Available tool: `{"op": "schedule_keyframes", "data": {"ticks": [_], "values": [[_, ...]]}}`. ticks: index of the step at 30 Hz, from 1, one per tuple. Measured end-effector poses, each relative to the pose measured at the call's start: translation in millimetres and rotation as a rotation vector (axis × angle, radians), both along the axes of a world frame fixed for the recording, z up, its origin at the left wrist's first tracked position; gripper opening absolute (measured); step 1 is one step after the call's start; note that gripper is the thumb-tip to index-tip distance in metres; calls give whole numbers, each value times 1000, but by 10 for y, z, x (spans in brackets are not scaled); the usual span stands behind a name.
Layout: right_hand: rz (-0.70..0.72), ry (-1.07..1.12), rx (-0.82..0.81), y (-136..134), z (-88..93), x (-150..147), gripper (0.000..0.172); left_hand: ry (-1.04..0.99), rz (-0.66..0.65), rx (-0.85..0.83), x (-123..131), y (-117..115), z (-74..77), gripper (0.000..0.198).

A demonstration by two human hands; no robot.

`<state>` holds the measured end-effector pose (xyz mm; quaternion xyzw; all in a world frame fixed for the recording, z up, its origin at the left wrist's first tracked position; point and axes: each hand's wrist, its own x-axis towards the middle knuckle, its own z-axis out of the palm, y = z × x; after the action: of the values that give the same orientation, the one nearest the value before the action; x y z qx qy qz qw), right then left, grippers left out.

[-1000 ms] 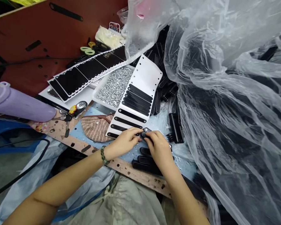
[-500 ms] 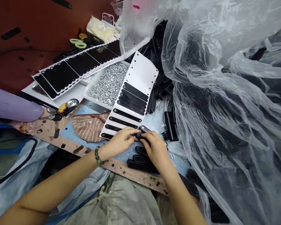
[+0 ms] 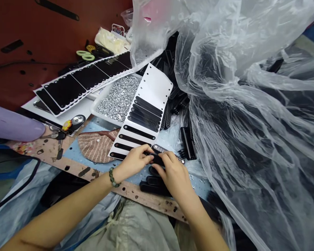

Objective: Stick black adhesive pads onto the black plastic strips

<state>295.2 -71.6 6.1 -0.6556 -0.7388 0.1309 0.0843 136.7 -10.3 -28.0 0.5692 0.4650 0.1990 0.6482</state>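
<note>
My left hand (image 3: 136, 161) pinches the left end of a small black strip-shaped piece (image 3: 157, 159), while my right hand (image 3: 174, 172) is closed on its right side. Just behind it lies a black perforated piece (image 3: 159, 149) with shiny metal bits on it. A white sheet (image 3: 153, 83) with black adhesive strips (image 3: 139, 132) slants away behind my left hand. Several long black pieces (image 3: 154, 188) are stacked below my right hand, near the table edge. Fingers partly cover the held piece.
A white tray of small metal nuts (image 3: 117, 99) stands behind a brown striped pouch (image 3: 98, 146). Clear plastic sheeting (image 3: 238, 104) covers the right side. Black-patterned sheets (image 3: 65, 90), green-handled scissors (image 3: 85, 55), keys (image 3: 60, 133) and a purple cylinder (image 3: 15, 123) are at the left.
My hands have drawn slightly apart, showing more of the held black piece and the perforated piece behind it. The whole view has shifted a little.
</note>
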Motion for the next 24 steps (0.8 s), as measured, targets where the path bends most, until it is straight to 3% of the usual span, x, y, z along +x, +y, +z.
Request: {"op": "schedule_keyframes", "data": {"ticks": [9, 24], "values": [[-161, 392, -34, -180, -87, 477, 12, -2, -48, 86, -103, -29, -40, 25], [-237, 433, -117, -115, -56, 469, 10, 45, -87, 122, -120, -45, 15, 23]]}}
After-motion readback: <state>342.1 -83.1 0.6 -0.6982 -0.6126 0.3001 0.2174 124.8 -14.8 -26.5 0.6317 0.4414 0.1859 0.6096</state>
